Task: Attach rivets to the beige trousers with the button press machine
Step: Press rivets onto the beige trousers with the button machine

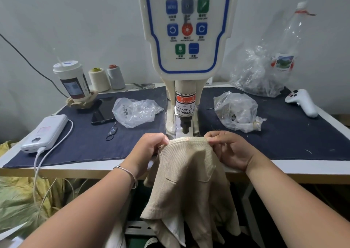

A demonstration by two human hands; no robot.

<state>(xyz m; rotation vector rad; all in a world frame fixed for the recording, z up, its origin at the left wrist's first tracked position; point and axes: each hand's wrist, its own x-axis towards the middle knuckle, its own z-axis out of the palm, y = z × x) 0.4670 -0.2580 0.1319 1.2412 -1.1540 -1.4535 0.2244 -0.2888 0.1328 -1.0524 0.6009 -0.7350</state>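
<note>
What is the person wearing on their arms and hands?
Both forearms are bare, with no sleeves in view and no gloves. The left hand has a thin silver bangle around its wrist. The right hand and its wrist wear nothing. No rings show on the fingers.

Ribbed cloth trousers [186, 164] — glossy plastic machine [186, 39]
</note>
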